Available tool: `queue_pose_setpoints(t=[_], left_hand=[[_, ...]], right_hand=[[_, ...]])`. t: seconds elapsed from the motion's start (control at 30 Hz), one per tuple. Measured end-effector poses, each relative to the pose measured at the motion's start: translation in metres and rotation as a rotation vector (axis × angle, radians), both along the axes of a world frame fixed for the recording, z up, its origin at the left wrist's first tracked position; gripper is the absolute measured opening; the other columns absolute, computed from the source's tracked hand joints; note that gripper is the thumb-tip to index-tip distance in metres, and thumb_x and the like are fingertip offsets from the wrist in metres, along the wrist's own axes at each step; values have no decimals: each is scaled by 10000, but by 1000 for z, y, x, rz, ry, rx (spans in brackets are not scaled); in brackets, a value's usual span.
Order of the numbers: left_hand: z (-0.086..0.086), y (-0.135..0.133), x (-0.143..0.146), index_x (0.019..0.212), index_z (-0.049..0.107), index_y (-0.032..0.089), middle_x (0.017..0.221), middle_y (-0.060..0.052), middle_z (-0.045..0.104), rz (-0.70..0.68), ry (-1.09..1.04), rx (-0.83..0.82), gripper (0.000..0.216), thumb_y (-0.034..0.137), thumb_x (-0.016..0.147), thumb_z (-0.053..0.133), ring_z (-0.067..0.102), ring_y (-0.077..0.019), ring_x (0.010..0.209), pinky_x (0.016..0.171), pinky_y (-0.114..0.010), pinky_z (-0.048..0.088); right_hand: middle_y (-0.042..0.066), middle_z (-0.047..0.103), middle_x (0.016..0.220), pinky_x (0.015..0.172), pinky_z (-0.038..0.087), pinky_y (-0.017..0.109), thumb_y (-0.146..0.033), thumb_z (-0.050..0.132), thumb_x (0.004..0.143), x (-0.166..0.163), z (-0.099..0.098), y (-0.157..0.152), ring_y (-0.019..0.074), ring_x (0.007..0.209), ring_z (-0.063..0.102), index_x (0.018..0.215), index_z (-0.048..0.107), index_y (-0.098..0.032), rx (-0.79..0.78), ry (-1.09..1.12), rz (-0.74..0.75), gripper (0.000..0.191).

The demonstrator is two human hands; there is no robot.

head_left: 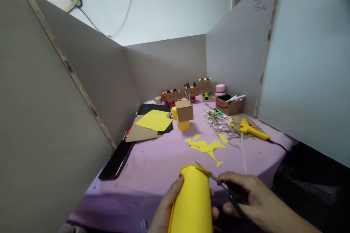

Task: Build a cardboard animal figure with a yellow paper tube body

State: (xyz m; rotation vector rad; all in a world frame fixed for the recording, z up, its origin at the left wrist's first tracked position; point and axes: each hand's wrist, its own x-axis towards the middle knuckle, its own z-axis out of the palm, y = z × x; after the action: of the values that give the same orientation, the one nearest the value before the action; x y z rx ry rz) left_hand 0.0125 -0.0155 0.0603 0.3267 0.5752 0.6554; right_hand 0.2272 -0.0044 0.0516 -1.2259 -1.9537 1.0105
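My left hand point(166, 204) is wrapped around a rolled tube of yellow paper point(193, 200) at the bottom centre. My right hand point(246, 194) grips black-handled scissors point(218, 182), whose blades meet the tube's top rim. Yellow offcuts point(205, 146) lie on the purple tablecloth point(153, 167) just beyond. Farther back stands a cardboard box figure on a yellow cylinder point(183, 115).
A yellow glue gun point(250, 129) with a black cord lies at the right beside paper scraps point(218, 120). A box of markers point(231, 103), several small box figures point(188, 93), sheets of yellow, black and brown paper point(153, 122) and a dark phone point(116, 160) lie around. Grey partition walls enclose the table.
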Motion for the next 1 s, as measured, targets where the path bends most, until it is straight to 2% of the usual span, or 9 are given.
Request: queue_pose_setpoints(t=[0.2,0.37,0.5,0.7,0.87,1.0], left_hand=[[-3,2,-1,970,688,2,790,-175,752,-27,-34,20,690,639,764,521,720,-202,660,628,-255,542],[-6,2,-3,961,693,29,787,-147,756,-56,-89,31,664,638,764,518,721,-203,699,645,-254,537],[-7,3,-4,971,685,26,812,-142,757,-40,-94,11,638,612,771,531,720,-208,702,652,-269,537],[-7,5,-5,955,685,33,762,-148,752,-26,-69,-22,662,644,762,518,719,-216,690,639,-285,540],[-8,6,-5,940,686,36,749,-139,752,1,-40,-39,650,638,744,541,716,-215,657,612,-278,541],[-3,4,-4,943,683,18,753,-153,750,-1,-41,-39,674,644,748,526,713,-219,633,603,-284,543]], right_hand=[[-40,537,681,570,341,258,-389,694,706,1,1,-2,171,632,464,919,652,-284,-16,-11,4,242],[-6,648,842,639,397,270,-405,692,714,4,1,-3,211,744,565,1028,635,-289,40,-47,13,340],[-4,674,935,682,413,272,-422,693,731,5,5,-2,211,796,592,1065,622,-309,90,-82,41,359],[-2,656,806,620,397,283,-432,704,716,4,8,0,207,704,565,1006,655,-292,62,-130,11,326],[7,674,823,628,395,291,-410,699,710,5,9,-2,231,730,579,1012,667,-304,48,-120,-10,322],[-7,629,755,598,372,276,-442,682,724,5,9,-3,205,674,532,929,670,-291,29,-95,7,255]])
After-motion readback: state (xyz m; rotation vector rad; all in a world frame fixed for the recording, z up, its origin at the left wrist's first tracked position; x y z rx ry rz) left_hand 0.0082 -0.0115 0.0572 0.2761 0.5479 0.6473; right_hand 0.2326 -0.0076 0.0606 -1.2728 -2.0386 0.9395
